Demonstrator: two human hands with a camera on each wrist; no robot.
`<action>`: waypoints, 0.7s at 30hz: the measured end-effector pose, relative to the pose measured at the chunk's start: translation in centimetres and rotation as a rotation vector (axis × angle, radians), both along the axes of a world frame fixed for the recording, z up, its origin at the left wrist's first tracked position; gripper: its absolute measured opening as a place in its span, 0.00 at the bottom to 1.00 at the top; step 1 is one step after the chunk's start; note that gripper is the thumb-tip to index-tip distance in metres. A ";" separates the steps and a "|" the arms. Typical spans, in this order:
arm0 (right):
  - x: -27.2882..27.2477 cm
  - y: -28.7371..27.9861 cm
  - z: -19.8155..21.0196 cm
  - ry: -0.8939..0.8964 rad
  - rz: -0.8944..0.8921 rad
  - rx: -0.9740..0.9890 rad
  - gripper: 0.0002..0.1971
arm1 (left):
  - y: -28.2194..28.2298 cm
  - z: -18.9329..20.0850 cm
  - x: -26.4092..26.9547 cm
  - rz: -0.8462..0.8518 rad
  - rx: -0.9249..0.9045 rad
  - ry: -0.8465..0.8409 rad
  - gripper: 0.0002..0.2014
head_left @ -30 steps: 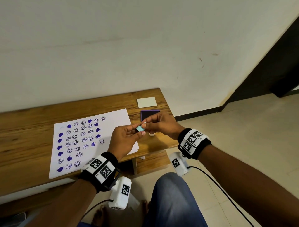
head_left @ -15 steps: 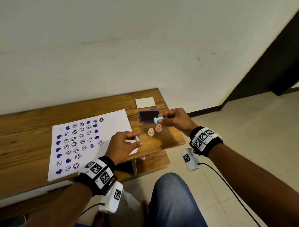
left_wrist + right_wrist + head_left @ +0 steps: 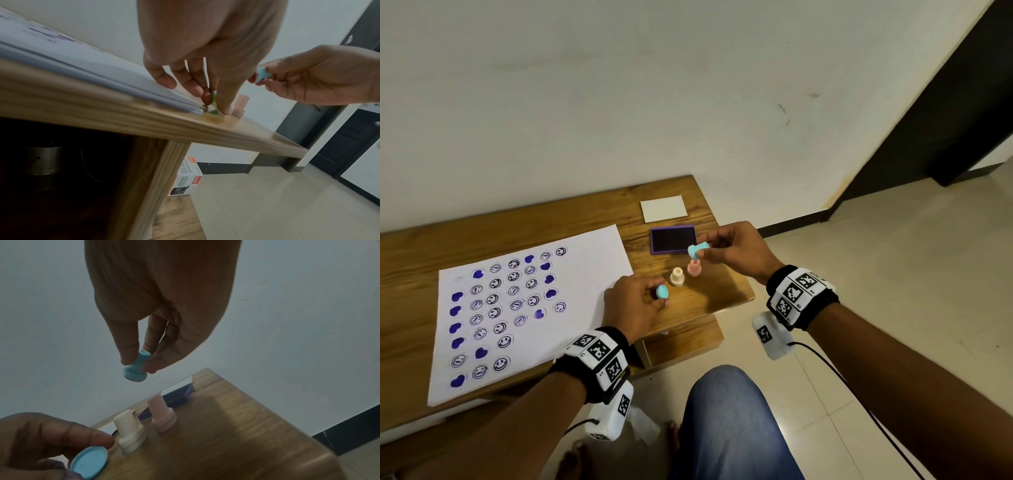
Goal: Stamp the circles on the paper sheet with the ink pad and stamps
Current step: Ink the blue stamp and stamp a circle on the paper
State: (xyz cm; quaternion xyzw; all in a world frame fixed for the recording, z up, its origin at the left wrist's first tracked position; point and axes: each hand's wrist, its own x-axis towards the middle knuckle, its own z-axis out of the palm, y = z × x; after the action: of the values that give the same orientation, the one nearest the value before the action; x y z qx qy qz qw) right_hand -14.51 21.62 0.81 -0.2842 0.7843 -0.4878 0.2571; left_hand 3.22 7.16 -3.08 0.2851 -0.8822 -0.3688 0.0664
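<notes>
A white paper sheet (image 3: 585, 274) printed with circles, many stamped with purple hearts and smileys, lies on the wooden bench (image 3: 705, 294). My right hand (image 3: 736, 251) pinches a light blue stamp (image 3: 697, 250) by its stem, in the air just in front of the open purple ink pad (image 3: 673, 239). My left hand (image 3: 635, 308) pinches the stamp's round blue cap (image 3: 662, 292) low over the bench by the sheet's right edge. In the right wrist view the blue stamp (image 3: 135, 368) hangs above the bench, the cap (image 3: 89, 462) at lower left.
A cream stamp (image 3: 677, 277) and a pink stamp (image 3: 694, 268) stand upright between my hands. The ink pad's white lid (image 3: 663, 208) lies behind the pad near the wall. The bench's right end is close to my right hand. My knee in jeans (image 3: 726, 421) is below.
Both hands held the blue stamp together over the bench's front edge; they have drawn apart. The right carried the stamp toward the ink pad, the left lowered the cap to the bench.
</notes>
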 end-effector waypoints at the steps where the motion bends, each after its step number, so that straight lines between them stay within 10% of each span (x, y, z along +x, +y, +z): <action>1: 0.0 -0.1 0.1 0.011 0.001 0.000 0.13 | 0.0 -0.1 0.0 -0.003 -0.043 -0.010 0.20; 21: -3.7 -5.0 2.9 0.241 0.016 0.212 0.16 | -8.0 5.4 -5.4 -0.321 -0.243 -0.228 0.30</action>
State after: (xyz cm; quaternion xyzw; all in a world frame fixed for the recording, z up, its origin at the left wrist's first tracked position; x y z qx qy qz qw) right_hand -18.22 16.61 3.73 -0.3181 0.8543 -0.3628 0.1935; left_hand -2.14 -0.87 2.37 0.1707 -0.9559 -0.2313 -0.0594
